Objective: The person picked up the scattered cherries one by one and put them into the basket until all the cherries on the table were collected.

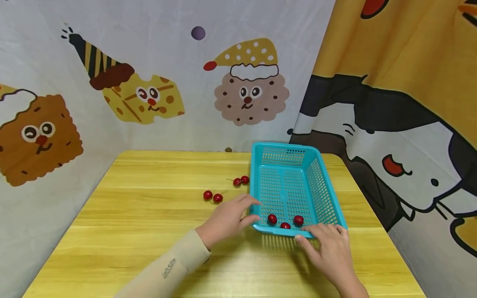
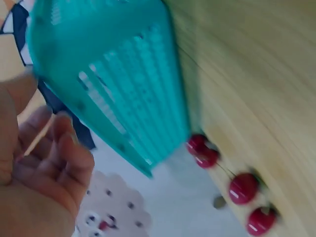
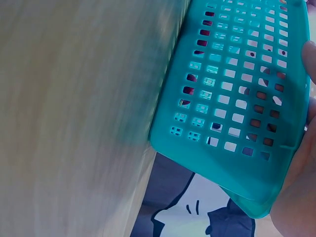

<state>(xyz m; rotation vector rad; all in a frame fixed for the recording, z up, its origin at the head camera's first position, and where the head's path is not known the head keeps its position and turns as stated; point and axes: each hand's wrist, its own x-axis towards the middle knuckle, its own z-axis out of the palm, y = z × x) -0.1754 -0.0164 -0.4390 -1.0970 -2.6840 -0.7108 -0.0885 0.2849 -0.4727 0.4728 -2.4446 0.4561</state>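
Note:
A blue-green perforated plastic basket (image 1: 284, 194) stands on the right part of the table, with three red cherries (image 1: 298, 220) near its front end. At the basket's near right corner my right hand (image 1: 329, 248) grips the rim, fingers over the edge and thumb outside. My left hand (image 1: 229, 217) is beside the left rim, thumb and fingers spread apart. In the left wrist view its fingers (image 2: 74, 153) are loosely bent with nothing held; firm contact with the rim is unclear. Left of the basket lie a front cherry pair (image 1: 213, 197) and a farther pair (image 1: 241, 181), with stems.
The wooden table (image 1: 141, 215) reaches back to a white cloth (image 1: 167, 136) printed with cartoon figures. A yellow curtain-like cloth (image 1: 402, 54) with a large cartoon animal hangs at the right. The basket stands close to the table's back edge.

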